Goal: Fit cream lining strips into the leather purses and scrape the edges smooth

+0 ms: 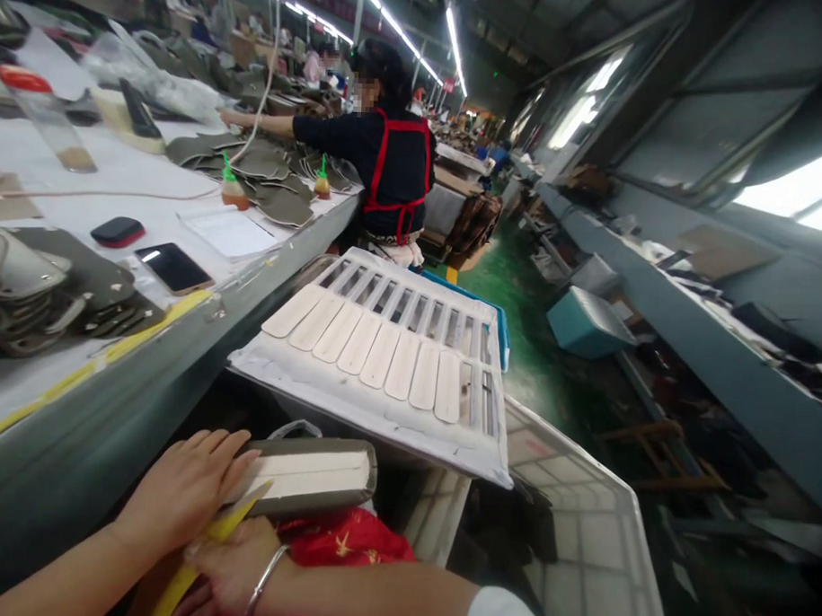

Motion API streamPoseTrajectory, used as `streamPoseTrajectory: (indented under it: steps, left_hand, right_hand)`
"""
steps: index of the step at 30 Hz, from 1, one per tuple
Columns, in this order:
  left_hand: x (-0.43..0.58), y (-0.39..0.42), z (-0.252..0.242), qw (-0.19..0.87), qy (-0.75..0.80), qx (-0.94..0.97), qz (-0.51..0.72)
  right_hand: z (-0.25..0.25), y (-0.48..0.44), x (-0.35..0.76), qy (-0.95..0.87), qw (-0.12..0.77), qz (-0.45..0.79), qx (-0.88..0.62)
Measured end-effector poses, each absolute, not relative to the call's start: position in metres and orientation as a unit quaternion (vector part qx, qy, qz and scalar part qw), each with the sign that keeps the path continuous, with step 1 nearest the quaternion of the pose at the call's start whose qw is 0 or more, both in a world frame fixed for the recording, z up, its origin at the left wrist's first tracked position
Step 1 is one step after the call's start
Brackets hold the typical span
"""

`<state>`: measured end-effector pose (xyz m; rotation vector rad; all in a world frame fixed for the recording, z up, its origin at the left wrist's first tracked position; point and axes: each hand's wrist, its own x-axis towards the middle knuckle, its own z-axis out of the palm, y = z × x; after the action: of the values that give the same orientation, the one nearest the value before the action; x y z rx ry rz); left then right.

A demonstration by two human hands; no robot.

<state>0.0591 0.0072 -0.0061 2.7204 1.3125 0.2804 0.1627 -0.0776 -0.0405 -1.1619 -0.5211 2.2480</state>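
Note:
My left hand point(184, 487) lies flat, fingers stretched out, on the end of a long grey-edged cream piece point(314, 474) resting across my lap. Just below it, my right hand point(230, 564), with a metal bracelet at the wrist, is closed around a thin yellow tool point(223, 524) whose tip points up toward the piece. A red patterned cloth point(341, 541) lies under the hands. Beyond them a white slotted tray point(354, 391) holds a row of several cream strips point(382, 352).
A long work table point(77, 404) runs along the left with a phone point(173, 268), two glue bottles point(233, 189) and grey cut pieces point(280, 205). A co-worker in a red apron point(393, 155) stands at its far end. A white crate point(578, 529) stands right, a teal box point(587, 323) on the green floor.

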Motion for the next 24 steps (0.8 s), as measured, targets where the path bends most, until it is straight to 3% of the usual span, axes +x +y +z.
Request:
streamPoseTrajectory:
  steps: [3,9,13,18,24]
  left_hand:
    - [0.067,0.015,-0.001,0.108,0.514,0.842,0.126]
    - [0.076,0.017,0.02,0.436,0.586,0.616,0.297]
    - [0.04,0.008,0.027,0.512,0.58,0.518,0.365]
    - [0.004,-0.026,0.027,0.597,0.565,0.409,0.396]
    - [0.019,-0.045,0.017,0.596,0.534,0.446,0.4]
  right_hand:
    - [-0.033,-0.071,0.164,-0.112,0.272,0.841,-0.453]
    - [-0.009,-0.078,0.171,-0.135,0.299,0.835,-0.442]
    - [0.015,-0.093,0.202,-0.209,0.396,0.786,-0.426]
    - [0.025,-0.114,0.261,-0.154,0.499,0.727,-0.446]
    - [0.019,-0.119,0.333,-0.062,0.635,0.607,-0.474]
